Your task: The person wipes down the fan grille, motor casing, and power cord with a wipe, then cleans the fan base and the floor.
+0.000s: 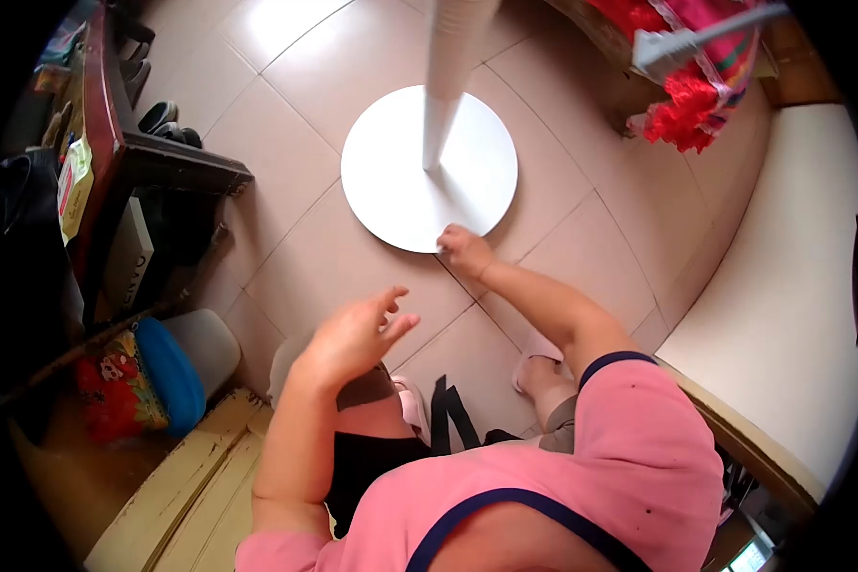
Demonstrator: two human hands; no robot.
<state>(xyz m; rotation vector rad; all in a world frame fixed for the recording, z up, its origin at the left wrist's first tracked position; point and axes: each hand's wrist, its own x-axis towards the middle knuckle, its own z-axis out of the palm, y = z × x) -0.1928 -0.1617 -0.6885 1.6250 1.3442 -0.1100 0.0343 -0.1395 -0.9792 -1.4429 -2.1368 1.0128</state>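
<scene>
A white round base [381, 195] lies flat on the tiled floor, with a pale pole [439, 114] rising upright from it. My right hand [464, 252] is closed at the near rim of the base, its fingertips bent down at the edge. Whatever those fingers pinch, if anything, is hidden. Nearer to my body, my left hand [357, 334] hangs in the air with nothing in it. Its thumb and fingers are apart, and it does not touch the base.
A dark wooden cabinet [176, 157] stands at left, with shoes [162, 116] behind it. Below it are a blue object [170, 372] and a yellowish wooden surface [186, 486]. At right stretches a white tabletop [772, 286]. Red frilly fabric [686, 110] hangs at upper right.
</scene>
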